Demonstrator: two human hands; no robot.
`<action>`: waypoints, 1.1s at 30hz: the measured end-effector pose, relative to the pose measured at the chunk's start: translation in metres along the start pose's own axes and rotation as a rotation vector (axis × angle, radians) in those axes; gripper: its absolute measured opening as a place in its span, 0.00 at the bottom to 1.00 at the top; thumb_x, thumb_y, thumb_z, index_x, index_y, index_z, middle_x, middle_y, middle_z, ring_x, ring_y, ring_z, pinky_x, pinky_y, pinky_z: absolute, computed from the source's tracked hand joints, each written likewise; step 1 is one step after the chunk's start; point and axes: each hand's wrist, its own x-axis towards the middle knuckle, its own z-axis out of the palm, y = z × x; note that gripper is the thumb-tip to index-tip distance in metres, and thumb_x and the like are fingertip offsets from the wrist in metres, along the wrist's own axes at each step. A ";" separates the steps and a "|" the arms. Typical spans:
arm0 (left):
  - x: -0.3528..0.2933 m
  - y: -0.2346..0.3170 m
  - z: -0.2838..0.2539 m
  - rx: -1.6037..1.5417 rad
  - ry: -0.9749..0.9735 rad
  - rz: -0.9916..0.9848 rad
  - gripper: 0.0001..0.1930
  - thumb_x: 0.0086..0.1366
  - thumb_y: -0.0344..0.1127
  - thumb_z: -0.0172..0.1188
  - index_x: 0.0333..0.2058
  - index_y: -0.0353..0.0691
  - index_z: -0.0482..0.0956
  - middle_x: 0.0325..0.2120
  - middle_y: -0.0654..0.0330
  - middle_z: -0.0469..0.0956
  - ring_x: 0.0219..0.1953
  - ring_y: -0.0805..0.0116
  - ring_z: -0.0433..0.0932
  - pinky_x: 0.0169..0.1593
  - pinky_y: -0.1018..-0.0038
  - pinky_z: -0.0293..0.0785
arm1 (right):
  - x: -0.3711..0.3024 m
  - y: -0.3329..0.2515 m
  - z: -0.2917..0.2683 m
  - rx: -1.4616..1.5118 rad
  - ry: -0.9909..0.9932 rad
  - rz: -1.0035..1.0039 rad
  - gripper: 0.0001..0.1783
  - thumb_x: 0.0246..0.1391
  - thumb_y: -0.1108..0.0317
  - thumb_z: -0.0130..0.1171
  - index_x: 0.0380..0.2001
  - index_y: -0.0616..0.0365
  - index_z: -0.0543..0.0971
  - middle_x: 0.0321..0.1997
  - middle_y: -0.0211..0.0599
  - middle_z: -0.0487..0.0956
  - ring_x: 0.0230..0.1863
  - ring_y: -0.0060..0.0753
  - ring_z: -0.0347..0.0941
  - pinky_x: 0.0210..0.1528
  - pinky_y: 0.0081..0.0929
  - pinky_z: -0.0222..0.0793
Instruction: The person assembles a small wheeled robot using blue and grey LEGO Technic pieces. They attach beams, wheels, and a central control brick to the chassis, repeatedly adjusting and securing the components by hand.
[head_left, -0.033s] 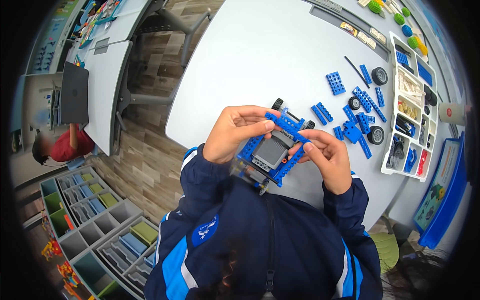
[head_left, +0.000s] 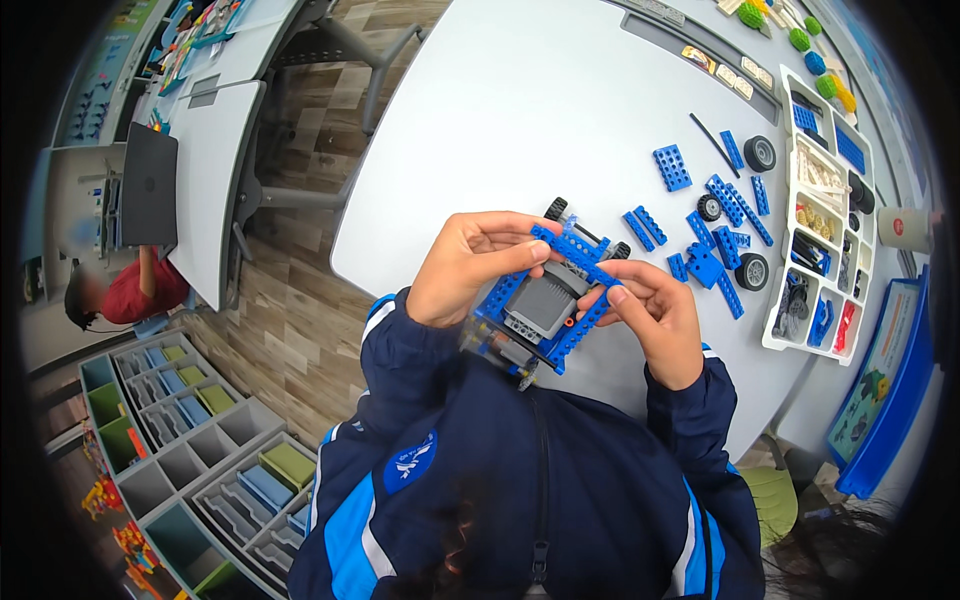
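Between my hands, above the table's near edge, is a toy vehicle built of blue beams, with a grey box-shaped block (head_left: 543, 305) in its middle. My left hand (head_left: 465, 262) pinches the left end of the blue studded beam (head_left: 572, 250) across its far side. My right hand (head_left: 658, 322) grips the right end of that beam, thumb near the corner. Two small black wheels (head_left: 556, 208) show at the far end. Clear and grey parts (head_left: 495, 343) at the near end are blurred. Fingertips under the vehicle are hidden.
Loose blue beams and plates (head_left: 703, 262), several black wheels (head_left: 751, 271) and a black rod lie right of the vehicle on the white table (head_left: 450, 130). A white sorting tray (head_left: 785, 290) of parts stands farther right. At left, another person (head_left: 145, 290) sits beside a laptop (head_left: 150, 185).
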 end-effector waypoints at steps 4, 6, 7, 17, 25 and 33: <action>-0.001 0.000 0.002 0.015 0.029 -0.005 0.16 0.64 0.29 0.61 0.49 0.29 0.81 0.40 0.56 0.83 0.35 0.75 0.77 0.45 0.76 0.73 | 0.001 0.003 0.002 0.026 0.017 -0.031 0.16 0.65 0.71 0.55 0.53 0.69 0.74 0.42 0.49 0.83 0.44 0.34 0.81 0.47 0.27 0.76; -0.001 0.000 0.001 0.018 0.034 -0.013 0.16 0.64 0.29 0.61 0.50 0.29 0.80 0.40 0.56 0.83 0.36 0.75 0.77 0.45 0.76 0.73 | 0.002 0.004 0.002 0.040 0.027 -0.035 0.16 0.65 0.71 0.55 0.53 0.69 0.74 0.42 0.49 0.83 0.44 0.35 0.81 0.47 0.28 0.76; -0.001 0.001 0.001 0.016 0.030 -0.017 0.17 0.64 0.29 0.61 0.50 0.29 0.80 0.40 0.56 0.83 0.36 0.74 0.77 0.45 0.76 0.73 | 0.002 0.004 0.002 0.044 0.030 -0.029 0.16 0.65 0.71 0.55 0.53 0.69 0.74 0.42 0.50 0.83 0.44 0.36 0.81 0.47 0.29 0.77; -0.001 0.000 -0.001 0.005 0.042 -0.043 0.19 0.63 0.27 0.63 0.53 0.28 0.78 0.42 0.53 0.83 0.41 0.73 0.80 0.46 0.76 0.75 | 0.004 0.004 -0.002 0.080 0.027 0.057 0.19 0.64 0.69 0.56 0.54 0.68 0.74 0.43 0.50 0.83 0.43 0.37 0.82 0.46 0.29 0.77; -0.005 0.004 0.005 0.027 0.097 -0.060 0.20 0.64 0.27 0.64 0.54 0.29 0.76 0.36 0.52 0.84 0.38 0.72 0.83 0.43 0.78 0.77 | 0.004 0.003 0.002 0.011 0.005 0.035 0.21 0.65 0.66 0.50 0.55 0.68 0.73 0.43 0.54 0.83 0.42 0.43 0.83 0.44 0.33 0.80; -0.007 0.001 0.006 -0.006 0.111 -0.066 0.16 0.65 0.28 0.63 0.50 0.28 0.77 0.37 0.51 0.85 0.40 0.69 0.84 0.42 0.78 0.77 | 0.004 0.005 0.000 0.015 -0.037 0.035 0.20 0.65 0.66 0.48 0.54 0.68 0.73 0.42 0.54 0.83 0.42 0.44 0.83 0.46 0.34 0.79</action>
